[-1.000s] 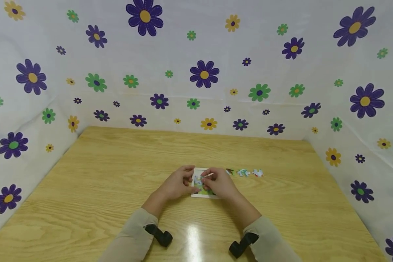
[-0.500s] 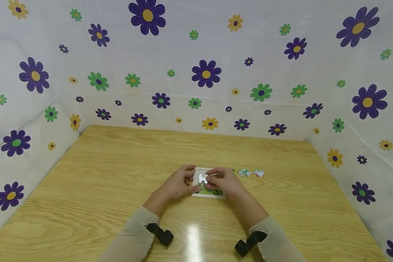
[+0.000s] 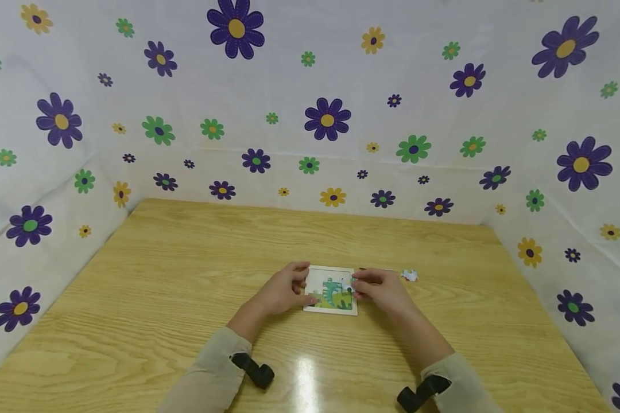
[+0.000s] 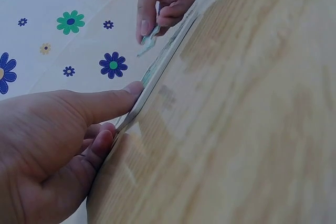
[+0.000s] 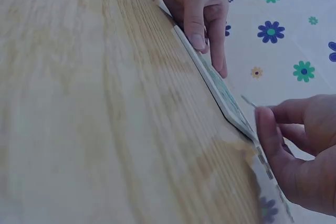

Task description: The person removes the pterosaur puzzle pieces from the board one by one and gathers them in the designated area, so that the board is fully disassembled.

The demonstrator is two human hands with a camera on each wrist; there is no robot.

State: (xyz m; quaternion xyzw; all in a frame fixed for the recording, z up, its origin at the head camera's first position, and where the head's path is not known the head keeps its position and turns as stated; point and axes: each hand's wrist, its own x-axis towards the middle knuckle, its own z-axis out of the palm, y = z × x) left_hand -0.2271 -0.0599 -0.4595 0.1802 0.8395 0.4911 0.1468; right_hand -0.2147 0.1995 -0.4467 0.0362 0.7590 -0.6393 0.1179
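Observation:
A small white-framed jigsaw tray [image 3: 329, 312] lies on the table, with a green dinosaur picture [image 3: 332, 291] filling its lower and right parts. My left hand [image 3: 281, 291] grips the tray's left edge, thumb on top and fingers along the side. Over the right edge, my right hand [image 3: 387, 291] pinches a jigsaw piece [image 4: 148, 44] between thumb and fingers. That thin piece [image 5: 249, 101] is tilted and raised above the tray in the right wrist view. The curled fingers hide part of it.
A loose white jigsaw piece [image 3: 409, 275] lies right of the right hand, and others beside it are mostly hidden behind that hand. The wooden table [image 3: 212, 241] is bounded by a flower-patterned cloth [image 3: 289, 74] at the back and sides.
My right hand has moved right, from over the middle of the tray to its right edge, uncovering the dinosaur picture. It now covers most of the loose pieces. My left hand has stayed put.

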